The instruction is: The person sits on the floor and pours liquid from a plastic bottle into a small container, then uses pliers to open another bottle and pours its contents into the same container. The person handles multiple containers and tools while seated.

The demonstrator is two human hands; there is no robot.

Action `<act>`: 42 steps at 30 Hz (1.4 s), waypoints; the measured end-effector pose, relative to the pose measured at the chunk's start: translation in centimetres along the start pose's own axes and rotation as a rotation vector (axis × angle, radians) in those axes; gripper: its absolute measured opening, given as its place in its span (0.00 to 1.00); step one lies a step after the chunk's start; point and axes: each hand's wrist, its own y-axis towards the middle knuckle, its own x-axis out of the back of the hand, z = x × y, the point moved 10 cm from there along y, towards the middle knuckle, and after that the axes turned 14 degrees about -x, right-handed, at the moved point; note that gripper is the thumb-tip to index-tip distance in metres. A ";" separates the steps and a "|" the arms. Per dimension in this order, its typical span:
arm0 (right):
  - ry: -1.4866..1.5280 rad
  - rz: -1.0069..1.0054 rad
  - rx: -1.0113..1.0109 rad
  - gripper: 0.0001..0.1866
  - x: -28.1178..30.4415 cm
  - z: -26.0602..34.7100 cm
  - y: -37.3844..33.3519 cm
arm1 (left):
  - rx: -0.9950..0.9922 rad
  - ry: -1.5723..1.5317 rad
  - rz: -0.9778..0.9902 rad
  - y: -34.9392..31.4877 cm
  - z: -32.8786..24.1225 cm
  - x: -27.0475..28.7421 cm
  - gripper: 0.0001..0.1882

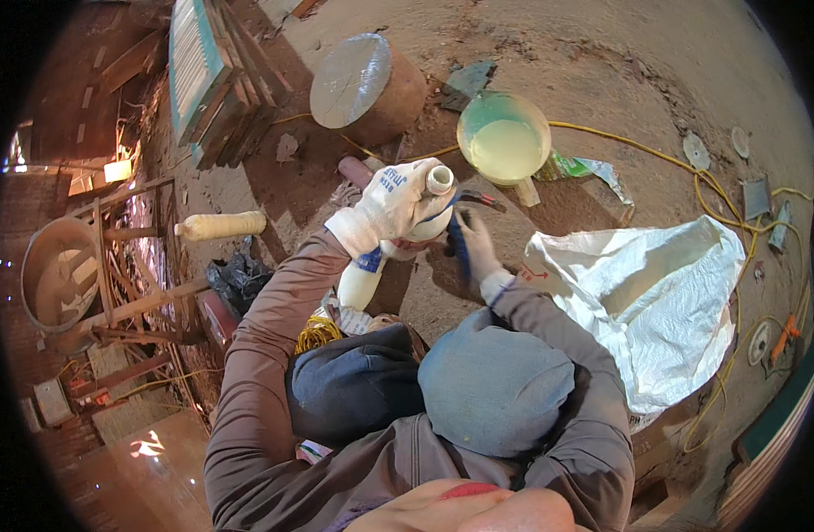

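My left hand [396, 197], in a white work glove with blue print, is closed around a white bottle-like vessel. Its round open mouth [440, 180] points up between thumb and fingers, and the glove hides part of its body. Just to the right is my right hand [479, 246], gloved in white with dark blue on the palm side. Its fingers are partly hidden, so I cannot tell whether they grip anything. A red and black tool handle [485, 201] shows beyond it. Below my left wrist, a pale bottle [361, 284] stands near my knees.
A green bucket [504, 133] of pale liquid sits ahead, near a large cylindrical block [371, 84]. To the right, a white woven sack [642, 293] lies on the ground. A yellow cord [655, 151] crosses the floor. At left are a filled plastic bottle [221, 225] and leaning boards [216, 84].
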 end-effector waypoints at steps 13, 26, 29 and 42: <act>-1.381 0.066 0.910 0.19 -11.1 14.4 -14.6 | -0.215 -0.070 -0.072 -2.7 -1.0 -2.8 0.27; -2.413 -0.111 0.831 0.13 -14.0 12.7 -12.3 | -0.197 0.006 -0.222 -4.1 -0.1 -2.5 0.23; -2.593 -0.231 0.711 0.15 -14.0 13.0 -11.8 | -0.153 -0.018 -0.144 -3.6 0.1 -3.2 0.27; -2.601 0.055 0.761 0.14 -17.6 12.3 -12.3 | -0.127 -0.070 -0.230 -4.8 0.8 -3.3 0.26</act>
